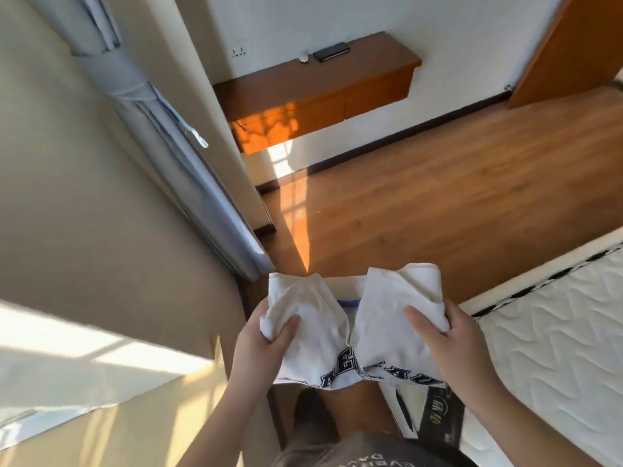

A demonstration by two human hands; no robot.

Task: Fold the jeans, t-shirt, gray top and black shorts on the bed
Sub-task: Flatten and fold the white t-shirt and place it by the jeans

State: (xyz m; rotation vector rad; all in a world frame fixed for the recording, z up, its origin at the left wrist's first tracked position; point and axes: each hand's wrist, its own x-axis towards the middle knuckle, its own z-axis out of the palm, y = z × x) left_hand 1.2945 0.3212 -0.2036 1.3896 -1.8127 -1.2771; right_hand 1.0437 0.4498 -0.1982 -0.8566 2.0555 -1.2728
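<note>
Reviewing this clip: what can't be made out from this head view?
- Jeans, gray top, black shorts: none in view; most of the bed is cut off by the right edge.
- T-shirt print: bunched folds hide most letters; its lower part hangs behind the right hand.
- Left hand fingers: buried under cloth.
- Small items on the wall shelf: too small to identify.
- Black packet by the mattress: label too blurred.

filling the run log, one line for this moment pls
step: t-shirt fold | left hand: holds white t-shirt | right hand: holds it too | shirt: held up, off the mattress
</note>
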